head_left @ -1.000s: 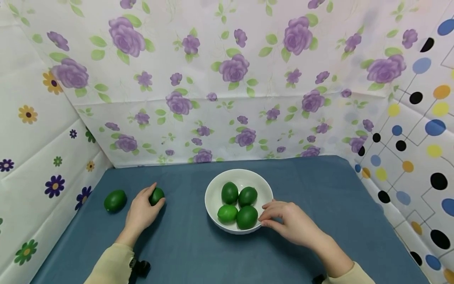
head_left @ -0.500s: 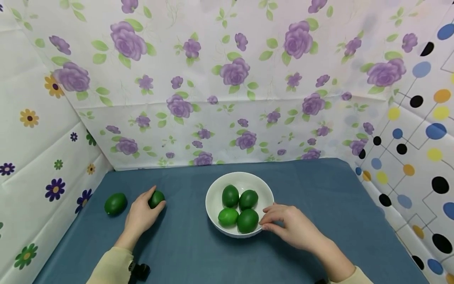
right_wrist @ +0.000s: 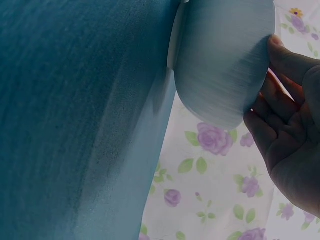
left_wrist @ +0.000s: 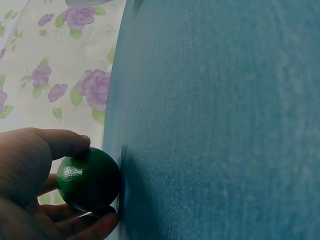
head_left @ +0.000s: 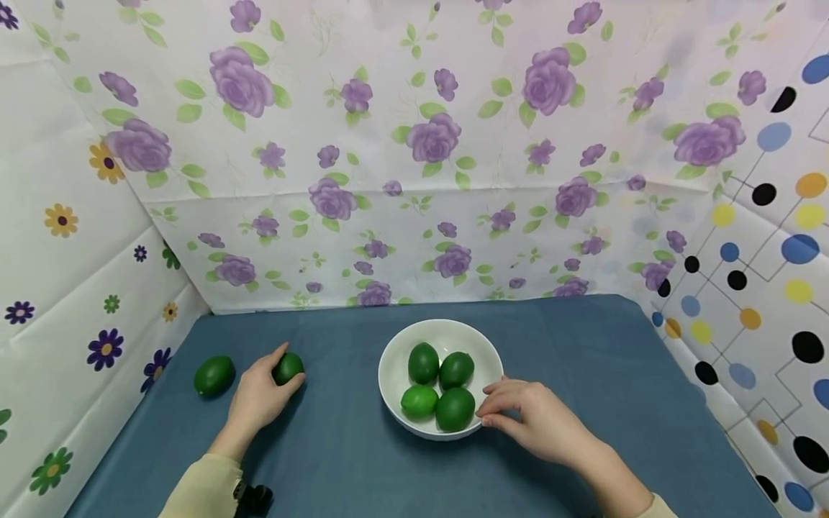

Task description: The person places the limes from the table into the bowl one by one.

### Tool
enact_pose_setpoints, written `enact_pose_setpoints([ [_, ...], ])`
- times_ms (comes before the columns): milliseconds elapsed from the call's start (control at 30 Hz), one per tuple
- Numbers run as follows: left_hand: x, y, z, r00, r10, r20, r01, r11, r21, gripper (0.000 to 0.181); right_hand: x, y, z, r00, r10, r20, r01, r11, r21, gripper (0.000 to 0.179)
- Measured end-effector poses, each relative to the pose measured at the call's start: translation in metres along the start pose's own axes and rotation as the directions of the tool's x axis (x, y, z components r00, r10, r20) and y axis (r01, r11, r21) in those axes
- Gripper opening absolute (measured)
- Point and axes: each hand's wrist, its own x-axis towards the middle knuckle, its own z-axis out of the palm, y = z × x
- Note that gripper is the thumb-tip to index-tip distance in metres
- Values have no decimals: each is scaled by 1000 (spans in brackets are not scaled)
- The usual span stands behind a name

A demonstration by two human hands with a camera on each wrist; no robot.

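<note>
On the left in the head view, my left hand (head_left: 261, 392) grips a dark green lime (head_left: 288, 367) between thumb and fingers. The left wrist view shows that lime (left_wrist: 89, 180) close to the blue cloth, thumb on one side and fingers on the other. A white bowl (head_left: 395, 352) stands near the middle with several limes in it, one of them a lighter green lime (head_left: 419, 401). My right hand (head_left: 540, 421) holds the bowl's right rim with thumb and fingertips. In the right wrist view the bowl's outer wall (right_wrist: 220, 65) is seen from the side.
Another dark green lime (head_left: 214, 375) lies on the blue tablecloth (head_left: 337, 453), left of my left hand. A purple-flowered sheet (head_left: 401, 237) hangs behind the table. Patterned sheets close off the left and right sides, the right one dotted (head_left: 751, 316).
The whole head view has shifted slightly, so everything appears a little lower. Both hands keep their places at the lime and the bowl rim.
</note>
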Motion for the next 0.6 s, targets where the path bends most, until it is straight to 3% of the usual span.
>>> enact_pose_setpoints([
  [267,-1,-2,1,999,44,-28,-44,999,-18,76,0,-1,0,1000,-9,10,9,1000,-6,10],
  [600,1,2,3,998,52,-47,-54,998,-27,78,1,1,0,1000,-1,16,2,1000,-25,11],
])
